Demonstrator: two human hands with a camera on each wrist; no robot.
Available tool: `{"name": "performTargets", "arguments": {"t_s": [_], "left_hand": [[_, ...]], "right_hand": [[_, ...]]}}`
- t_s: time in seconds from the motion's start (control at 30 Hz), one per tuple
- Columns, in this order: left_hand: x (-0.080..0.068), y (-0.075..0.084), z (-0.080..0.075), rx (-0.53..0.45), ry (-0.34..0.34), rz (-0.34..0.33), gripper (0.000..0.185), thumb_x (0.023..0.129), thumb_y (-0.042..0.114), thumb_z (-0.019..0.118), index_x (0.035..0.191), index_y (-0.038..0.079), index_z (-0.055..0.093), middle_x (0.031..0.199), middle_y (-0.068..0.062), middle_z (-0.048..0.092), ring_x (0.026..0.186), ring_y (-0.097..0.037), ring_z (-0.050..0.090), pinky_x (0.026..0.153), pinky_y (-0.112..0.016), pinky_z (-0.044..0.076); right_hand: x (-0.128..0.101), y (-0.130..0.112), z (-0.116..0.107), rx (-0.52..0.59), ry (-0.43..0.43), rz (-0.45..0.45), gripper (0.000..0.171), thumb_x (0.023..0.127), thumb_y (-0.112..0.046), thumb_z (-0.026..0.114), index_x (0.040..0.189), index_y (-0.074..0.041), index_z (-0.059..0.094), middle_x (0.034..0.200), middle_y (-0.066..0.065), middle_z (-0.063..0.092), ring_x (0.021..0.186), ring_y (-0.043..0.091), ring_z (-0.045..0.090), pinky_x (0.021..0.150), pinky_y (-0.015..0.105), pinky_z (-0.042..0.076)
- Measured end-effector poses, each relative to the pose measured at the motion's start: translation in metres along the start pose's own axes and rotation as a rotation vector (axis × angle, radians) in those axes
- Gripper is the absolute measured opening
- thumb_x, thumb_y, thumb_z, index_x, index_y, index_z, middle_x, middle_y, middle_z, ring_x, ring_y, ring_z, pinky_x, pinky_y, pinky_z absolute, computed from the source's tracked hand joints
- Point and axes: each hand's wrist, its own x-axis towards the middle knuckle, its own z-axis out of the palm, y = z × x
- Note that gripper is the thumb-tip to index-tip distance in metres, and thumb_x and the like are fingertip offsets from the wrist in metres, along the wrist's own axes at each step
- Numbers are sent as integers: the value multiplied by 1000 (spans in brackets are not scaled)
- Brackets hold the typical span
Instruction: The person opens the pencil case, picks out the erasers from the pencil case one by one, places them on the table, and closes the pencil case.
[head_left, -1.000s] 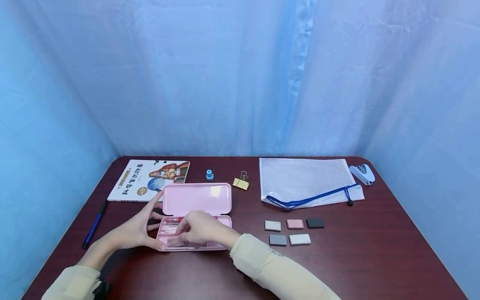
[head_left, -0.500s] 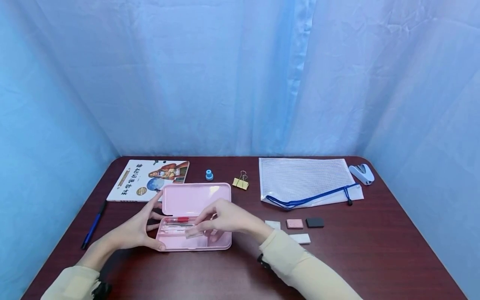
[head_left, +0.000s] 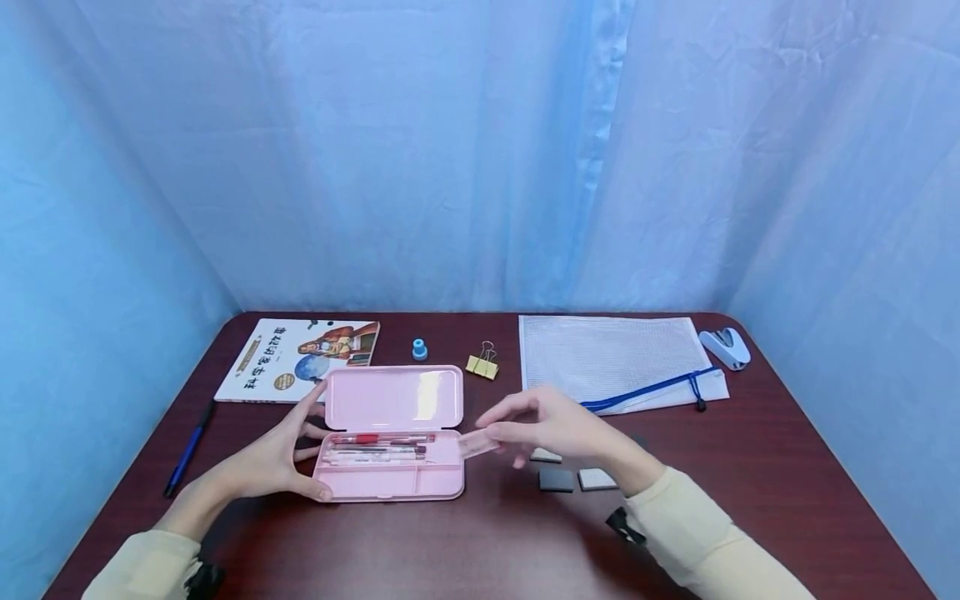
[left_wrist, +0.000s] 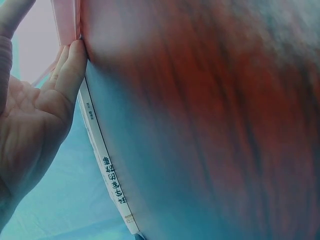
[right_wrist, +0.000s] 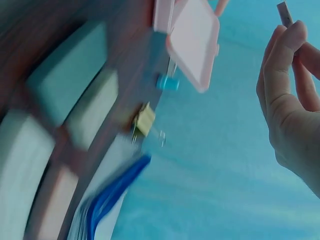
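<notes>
In the head view a pink pencil case point(head_left: 363, 481) lies with its lid point(head_left: 390, 398) raised, and several pens point(head_left: 375, 452) sit in its rear compartment. The two front compartments hold nothing. My left hand point(head_left: 270, 458) touches the left side of the case, thumb at the near corner, forefinger beside the lid; its straight fingers point(left_wrist: 72, 67) also show in the left wrist view. Just right of the case, my right hand point(head_left: 558, 425) pinches a small, flat, see-through strip point(head_left: 477, 443) between thumb and fingers. The strip point(right_wrist: 284, 14) appears nearly edge-on in the right wrist view.
Small rectangular blocks, one grey point(head_left: 556, 480) and others pale, lie under the right forearm. Behind are a book point(head_left: 277, 358), a blue stamp-like piece point(head_left: 420, 350), a yellow binder clip point(head_left: 482, 367), a mesh zip pouch point(head_left: 600, 354) and a light-blue device point(head_left: 726, 348). A blue pen point(head_left: 187, 450) lies left.
My right hand has lifted the see-through strip out of the case's front compartment and carried it right, past the case's right edge. The left hand has stayed where it was.
</notes>
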Motion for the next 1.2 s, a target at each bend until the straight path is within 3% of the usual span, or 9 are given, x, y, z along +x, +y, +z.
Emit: {"name": "performTargets", "arguments": {"t_s": [0.1, 0.2, 0.37, 0.5, 0.67, 0.87, 1.2], "left_hand": [[0, 0, 0, 0, 0, -7, 136, 71, 16, 95, 163, 25, -5, 146, -21, 28, 122, -37, 52, 97, -39, 55], [1, 0, 0, 3, -1, -10, 137, 71, 17, 95, 163, 26, -6, 146, -21, 27, 122, -38, 52, 97, -39, 55], [1, -2, 0, 2, 6, -15, 137, 71, 16, 95, 163, 28, -5, 146, -19, 28, 123, -36, 52, 97, -38, 55], [0, -3, 0, 0, 0, -12, 136, 72, 17, 94, 163, 28, -6, 146, -20, 28, 122, -37, 52, 97, -38, 55], [0, -2, 0, -3, 0, -26, 136, 72, 17, 94, 163, 28, -6, 146, -19, 28, 122, -36, 52, 97, -37, 55], [0, -2, 0, -5, 0, -19, 136, 72, 16, 94, 163, 27, -6, 147, -19, 28, 122, -37, 52, 97, -38, 55], [1, 0, 1, -11, -2, -2, 136, 72, 17, 94, 164, 24, -5, 146, -21, 27, 122, -37, 52, 98, -40, 54]], "right_hand": [[-18, 2, -15, -12, 44, 26, 25, 98, -20, 70, 116, -3, 75, 98, 17, 71, 69, 27, 69, 53, 33, 59], [-37, 5, -31, -29, 84, 46, 27, 98, -23, 70, 118, -5, 74, 97, 16, 71, 64, 29, 69, 54, 30, 58], [-64, 14, -54, -30, 134, 68, 29, 99, -23, 68, 121, -4, 72, 98, 17, 72, 68, 29, 69, 67, 44, 62], [-84, 25, -68, -39, 174, 107, 35, 100, -22, 68, 126, 2, 68, 106, 18, 71, 74, 37, 69, 70, 45, 62], [-106, 40, -84, -82, 221, 148, 34, 100, -23, 67, 125, 1, 69, 116, 16, 69, 95, 27, 69, 73, 45, 62], [-123, 60, -99, -136, 252, 176, 32, 100, -21, 66, 121, 3, 69, 97, 18, 70, 87, 20, 67, 71, 42, 62], [-141, 92, -116, -113, 205, 272, 34, 101, -18, 65, 122, 8, 67, 91, 18, 69, 82, 21, 66, 69, 39, 63]]}}
